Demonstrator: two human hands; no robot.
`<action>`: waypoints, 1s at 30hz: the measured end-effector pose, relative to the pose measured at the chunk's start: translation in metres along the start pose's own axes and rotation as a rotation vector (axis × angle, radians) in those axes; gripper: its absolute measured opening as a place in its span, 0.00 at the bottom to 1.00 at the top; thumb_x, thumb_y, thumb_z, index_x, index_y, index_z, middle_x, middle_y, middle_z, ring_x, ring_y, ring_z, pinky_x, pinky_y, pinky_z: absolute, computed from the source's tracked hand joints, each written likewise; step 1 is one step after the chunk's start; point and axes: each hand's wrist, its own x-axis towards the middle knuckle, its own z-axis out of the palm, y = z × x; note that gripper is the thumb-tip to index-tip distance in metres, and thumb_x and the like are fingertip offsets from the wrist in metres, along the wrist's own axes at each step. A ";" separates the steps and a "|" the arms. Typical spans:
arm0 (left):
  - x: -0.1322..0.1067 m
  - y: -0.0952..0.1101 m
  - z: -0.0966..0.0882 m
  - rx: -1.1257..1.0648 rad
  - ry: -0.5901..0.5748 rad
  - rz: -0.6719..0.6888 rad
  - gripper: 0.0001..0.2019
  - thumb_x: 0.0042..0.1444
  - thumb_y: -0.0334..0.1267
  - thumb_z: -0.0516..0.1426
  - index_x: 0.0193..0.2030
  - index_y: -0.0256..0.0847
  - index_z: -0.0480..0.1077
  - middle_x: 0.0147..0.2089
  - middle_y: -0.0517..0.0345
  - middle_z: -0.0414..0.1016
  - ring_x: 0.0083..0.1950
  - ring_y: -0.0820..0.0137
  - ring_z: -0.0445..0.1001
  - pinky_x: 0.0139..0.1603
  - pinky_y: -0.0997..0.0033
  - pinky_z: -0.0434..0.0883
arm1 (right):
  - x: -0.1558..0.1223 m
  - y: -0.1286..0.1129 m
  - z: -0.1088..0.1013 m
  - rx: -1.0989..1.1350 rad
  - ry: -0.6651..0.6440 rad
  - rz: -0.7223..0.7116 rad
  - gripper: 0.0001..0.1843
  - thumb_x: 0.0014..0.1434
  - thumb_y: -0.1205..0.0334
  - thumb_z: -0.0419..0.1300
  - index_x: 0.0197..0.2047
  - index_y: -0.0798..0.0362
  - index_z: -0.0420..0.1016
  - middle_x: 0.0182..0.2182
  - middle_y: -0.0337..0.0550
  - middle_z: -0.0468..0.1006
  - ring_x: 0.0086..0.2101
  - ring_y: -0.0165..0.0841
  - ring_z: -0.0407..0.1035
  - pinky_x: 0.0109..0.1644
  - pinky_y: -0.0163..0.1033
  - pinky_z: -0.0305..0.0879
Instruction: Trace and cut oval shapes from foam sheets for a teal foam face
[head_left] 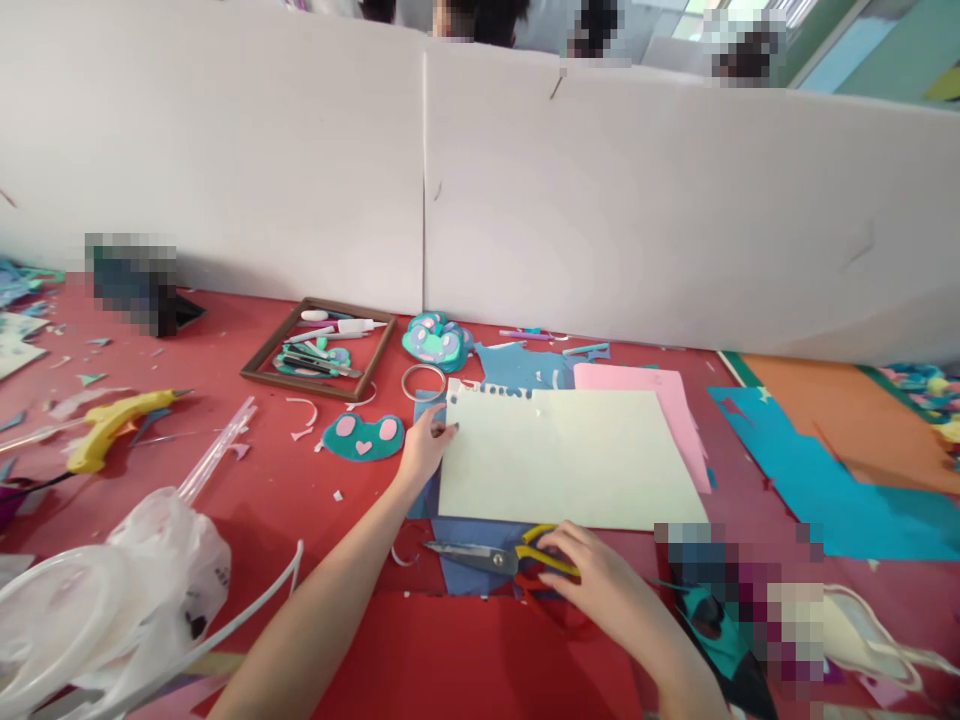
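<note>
My left hand [424,447] pinches the left edge of a pale yellow sheet [566,460] that lies on a blue sheet [480,545] and a pink sheet [675,415] on the red table. My right hand [600,580] rests over the yellow handles of a pair of scissors [491,557] lying just below the pale sheet, blades pointing left; the fingers curl round the handles.
A brown frame [259,355] holding pens and cut shapes, a tape ring [423,382], teal felt pieces [364,437] and a yellow glue gun [112,425] lie to the left. A plastic bag [150,580] sits at near left. Blue and orange sheets [825,480] lie right. A white partition [480,200] stands behind.
</note>
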 end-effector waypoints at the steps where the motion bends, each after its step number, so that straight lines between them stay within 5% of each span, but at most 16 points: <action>1: 0.000 0.000 0.000 0.005 0.004 0.001 0.20 0.50 0.41 0.58 0.50 0.37 0.70 0.24 0.64 0.72 0.26 0.71 0.70 0.31 0.73 0.68 | -0.004 -0.004 0.000 -0.018 -0.017 0.011 0.10 0.56 0.68 0.56 0.40 0.49 0.75 0.44 0.42 0.77 0.44 0.35 0.74 0.48 0.37 0.70; 7: 0.000 -0.001 -0.001 0.021 0.002 -0.010 0.17 0.50 0.40 0.57 0.47 0.38 0.70 0.27 0.59 0.77 0.27 0.69 0.73 0.31 0.71 0.68 | -0.009 -0.015 0.007 -0.123 -0.093 0.029 0.27 0.47 0.75 0.54 0.52 0.51 0.72 0.49 0.47 0.74 0.51 0.39 0.70 0.56 0.43 0.67; 15: 0.001 -0.003 -0.002 0.043 -0.022 -0.059 0.11 0.50 0.40 0.56 0.40 0.40 0.70 0.28 0.59 0.78 0.28 0.69 0.73 0.30 0.73 0.66 | -0.003 -0.008 0.028 -0.208 0.013 0.014 0.21 0.44 0.76 0.54 0.42 0.53 0.72 0.43 0.49 0.75 0.48 0.43 0.70 0.55 0.48 0.67; 23: 0.002 0.002 -0.004 -0.016 -0.061 -0.082 0.06 0.49 0.37 0.56 0.35 0.41 0.67 0.27 0.61 0.76 0.30 0.69 0.74 0.33 0.72 0.67 | -0.014 0.010 -0.012 0.080 -0.113 0.002 0.18 0.49 0.69 0.56 0.45 0.49 0.67 0.50 0.46 0.72 0.52 0.36 0.68 0.57 0.41 0.65; 26: 0.001 0.003 -0.004 -0.022 -0.064 -0.083 0.05 0.48 0.36 0.55 0.34 0.42 0.66 0.27 0.62 0.76 0.30 0.69 0.74 0.33 0.72 0.66 | -0.015 0.020 -0.023 0.143 -0.041 0.013 0.17 0.51 0.66 0.56 0.46 0.48 0.66 0.50 0.46 0.71 0.52 0.36 0.69 0.57 0.41 0.65; 30: 0.002 0.003 -0.002 -0.023 -0.050 -0.083 0.04 0.48 0.35 0.55 0.33 0.42 0.65 0.27 0.62 0.75 0.31 0.68 0.74 0.34 0.72 0.66 | -0.004 0.025 -0.022 0.173 0.222 0.020 0.13 0.55 0.59 0.57 0.45 0.49 0.65 0.49 0.47 0.71 0.49 0.37 0.70 0.55 0.43 0.67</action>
